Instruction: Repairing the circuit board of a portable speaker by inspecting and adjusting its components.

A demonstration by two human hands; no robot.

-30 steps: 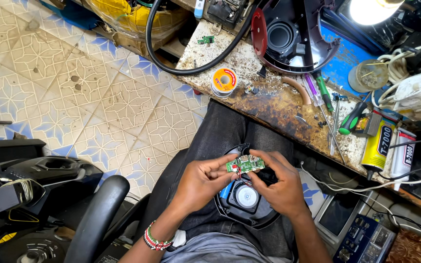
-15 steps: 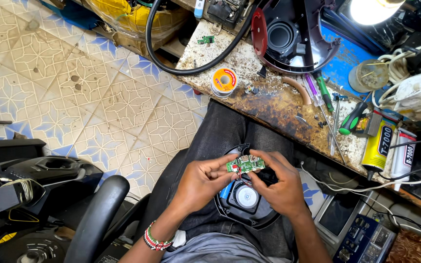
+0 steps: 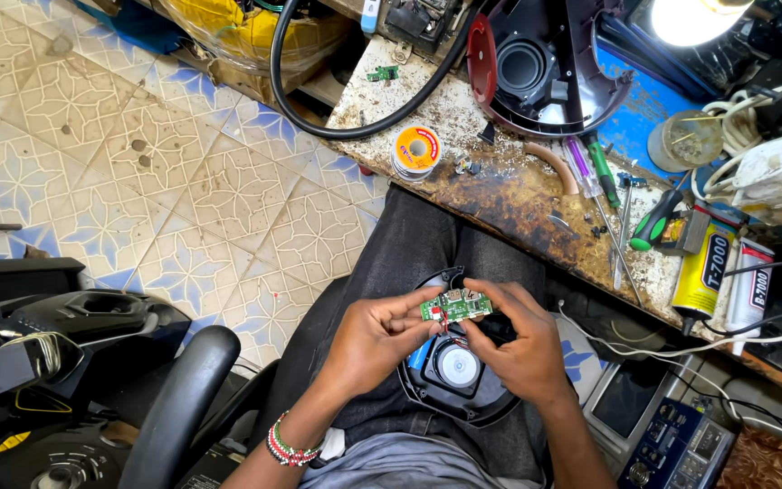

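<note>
The left hand (image 3: 375,337) pinches the left end of a small green circuit board (image 3: 455,306) held over the lap, and the right hand (image 3: 519,349) grips its right end; below lies the open black speaker shell (image 3: 450,380), not yet reassembled. On the surface (image 3: 500,195) sits an orange solder spool (image 3: 416,150); farther right stand a yellow-and-black glue tube (image 3: 704,269) and a white one (image 3: 750,290).

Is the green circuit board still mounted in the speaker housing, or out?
Out. Both hands, left hand and right hand, hold the green circuit board above the black speaker housing on the lap.
</note>
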